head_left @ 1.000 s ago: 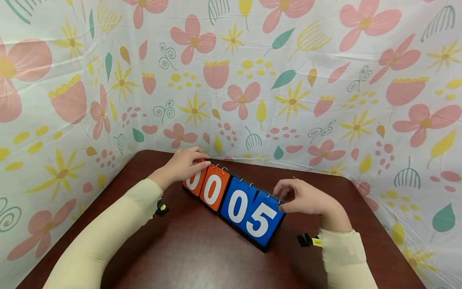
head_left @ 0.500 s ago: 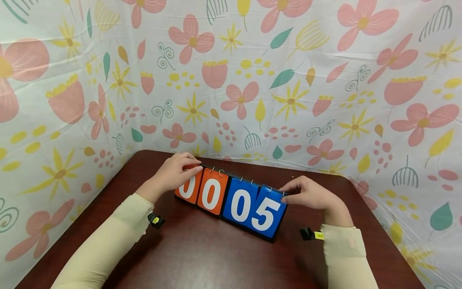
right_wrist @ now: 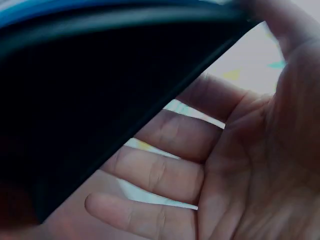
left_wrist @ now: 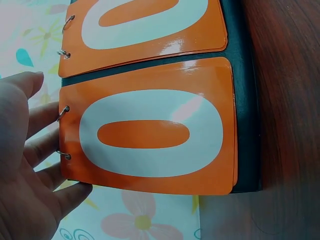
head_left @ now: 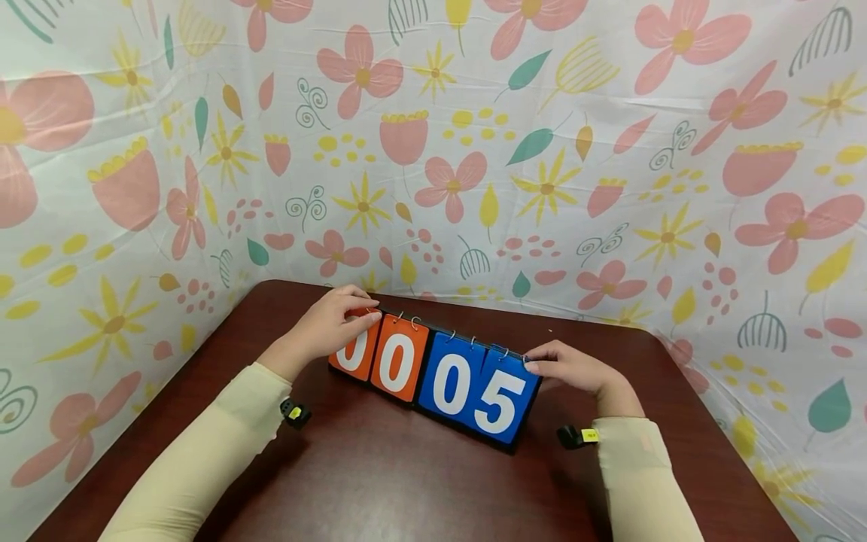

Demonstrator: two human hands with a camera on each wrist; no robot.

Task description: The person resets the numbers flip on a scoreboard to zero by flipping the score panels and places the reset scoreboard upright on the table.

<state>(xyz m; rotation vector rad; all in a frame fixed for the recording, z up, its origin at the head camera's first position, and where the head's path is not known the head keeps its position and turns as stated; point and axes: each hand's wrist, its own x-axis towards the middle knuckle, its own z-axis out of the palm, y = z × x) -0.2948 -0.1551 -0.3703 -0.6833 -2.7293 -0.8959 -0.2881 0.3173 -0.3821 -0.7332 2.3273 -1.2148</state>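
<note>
A tabletop flip scoreboard (head_left: 415,404) stands tilted on the table, its cards reading 0, 0, 0, 5. Two cards are orange (left_wrist: 150,182) and two are blue (head_left: 433,376), all hung on metal rings along the top edge. My left hand (head_left: 323,327) holds the board's upper left corner, with its fingers reaching behind the top edge. At the upper right corner my right hand (head_left: 576,369) pinches the board, thumb in front near the last ring. The right wrist view shows that hand's fingers (right_wrist: 170,135) behind the dark board; their tips are partly hidden.
The dark reddish-brown table (head_left: 366,482) extends in front of and around the scoreboard. Behind it and at both sides hangs a white flower-patterned cloth (head_left: 433,248). A small black device with a yellow label is on each wrist (head_left: 295,413).
The scoreboard has turned, its left end shifting left and its right end moving back. My left hand moved left with it. My right hand's thumb and fingers have come together on the right corner.
</note>
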